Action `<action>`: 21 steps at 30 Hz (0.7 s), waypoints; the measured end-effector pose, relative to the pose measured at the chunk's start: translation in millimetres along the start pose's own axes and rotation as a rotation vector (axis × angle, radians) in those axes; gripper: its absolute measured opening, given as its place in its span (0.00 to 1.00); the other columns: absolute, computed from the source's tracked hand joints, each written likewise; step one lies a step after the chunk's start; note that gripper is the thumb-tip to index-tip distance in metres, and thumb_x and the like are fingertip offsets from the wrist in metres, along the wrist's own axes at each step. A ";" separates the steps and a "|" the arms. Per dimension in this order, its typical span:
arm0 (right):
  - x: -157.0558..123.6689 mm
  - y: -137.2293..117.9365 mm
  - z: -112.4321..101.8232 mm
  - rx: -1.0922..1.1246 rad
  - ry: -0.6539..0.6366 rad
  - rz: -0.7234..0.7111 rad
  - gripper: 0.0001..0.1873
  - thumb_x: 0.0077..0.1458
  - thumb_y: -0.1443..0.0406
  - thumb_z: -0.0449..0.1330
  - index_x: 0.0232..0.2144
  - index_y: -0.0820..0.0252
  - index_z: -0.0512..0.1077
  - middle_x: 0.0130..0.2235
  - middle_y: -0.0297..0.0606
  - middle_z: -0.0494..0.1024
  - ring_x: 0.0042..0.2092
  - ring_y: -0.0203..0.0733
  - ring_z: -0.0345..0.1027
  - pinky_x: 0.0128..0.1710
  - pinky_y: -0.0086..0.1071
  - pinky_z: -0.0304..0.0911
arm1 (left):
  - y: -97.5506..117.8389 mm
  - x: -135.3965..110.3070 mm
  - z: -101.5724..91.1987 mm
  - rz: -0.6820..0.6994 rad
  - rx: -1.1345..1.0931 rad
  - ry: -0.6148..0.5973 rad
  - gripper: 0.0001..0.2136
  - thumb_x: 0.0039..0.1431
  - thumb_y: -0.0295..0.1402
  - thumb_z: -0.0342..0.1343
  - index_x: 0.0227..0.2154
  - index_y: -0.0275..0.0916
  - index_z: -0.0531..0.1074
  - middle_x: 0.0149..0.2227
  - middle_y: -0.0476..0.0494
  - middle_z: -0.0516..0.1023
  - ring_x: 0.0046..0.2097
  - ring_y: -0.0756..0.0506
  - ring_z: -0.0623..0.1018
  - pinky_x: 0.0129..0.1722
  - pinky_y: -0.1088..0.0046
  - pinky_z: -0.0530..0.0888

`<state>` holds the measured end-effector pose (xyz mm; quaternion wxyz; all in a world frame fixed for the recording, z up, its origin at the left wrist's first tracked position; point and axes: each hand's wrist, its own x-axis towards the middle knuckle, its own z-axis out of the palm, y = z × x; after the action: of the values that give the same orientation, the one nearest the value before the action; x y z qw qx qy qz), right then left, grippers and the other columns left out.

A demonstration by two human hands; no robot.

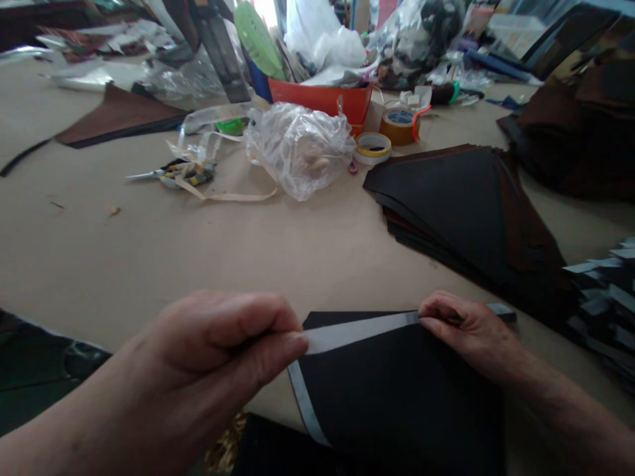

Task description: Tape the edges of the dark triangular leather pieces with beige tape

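Observation:
A pale, narrow strip [360, 332], perhaps adhesive tape, is stretched between my two hands. My left hand [223, 357] pinches its near end between thumb and forefinger. At the other end, my right hand [461, 330] has its fingers closed on the strip. Beneath it lies a black panel [397, 396] that looks like leather, at the table's near edge. A light strip [307, 403] runs along the panel's left edge. Past my right hand, a short dark piece with a grey top [503, 312] sticks out.
Stacked black and brown panels [441, 192] lie to the right, beside many short dark and grey strips [608, 297]. Farther back are tape rolls [373, 148], a clear plastic bag [305, 149], scissors [173, 173] and a red bin [317, 99]. A brown piece [119, 119] lies at the left.

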<state>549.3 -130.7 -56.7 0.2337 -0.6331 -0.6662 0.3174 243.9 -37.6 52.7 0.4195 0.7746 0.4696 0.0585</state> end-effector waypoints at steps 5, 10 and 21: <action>-15.8 -34.7 20.3 -0.198 0.071 -0.365 0.11 0.58 0.73 0.53 0.42 0.62 0.70 0.33 0.36 0.72 0.33 0.38 0.68 0.31 0.31 0.63 | 16.9 26.9 0.1 0.105 0.008 -0.078 0.16 0.56 0.43 0.50 0.21 0.38 0.71 0.18 0.51 0.66 0.22 0.53 0.63 0.21 0.81 0.61; -16.4 -50.7 53.2 -0.603 0.014 -0.335 0.21 0.52 0.78 0.53 0.49 0.70 0.70 0.35 0.42 0.75 0.31 0.43 0.70 0.28 0.35 0.68 | 10.5 31.5 3.2 0.159 0.012 -0.069 0.17 0.57 0.43 0.50 0.19 0.38 0.69 0.17 0.53 0.62 0.21 0.54 0.62 0.19 0.82 0.60; -16.0 -41.8 62.5 -0.692 0.164 -0.381 0.23 0.52 0.78 0.52 0.50 0.72 0.71 0.54 0.55 0.71 0.42 0.50 0.73 0.35 0.38 0.73 | 97.8 42.0 -6.4 0.317 -0.094 0.129 0.14 0.52 0.41 0.57 0.17 0.39 0.71 0.16 0.55 0.64 0.19 0.56 0.63 0.17 0.84 0.57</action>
<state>477.0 -154.4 -68.3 0.1141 -0.5627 -0.8183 -0.0262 330.4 -21.5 113.0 0.4097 0.8131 0.3642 0.1957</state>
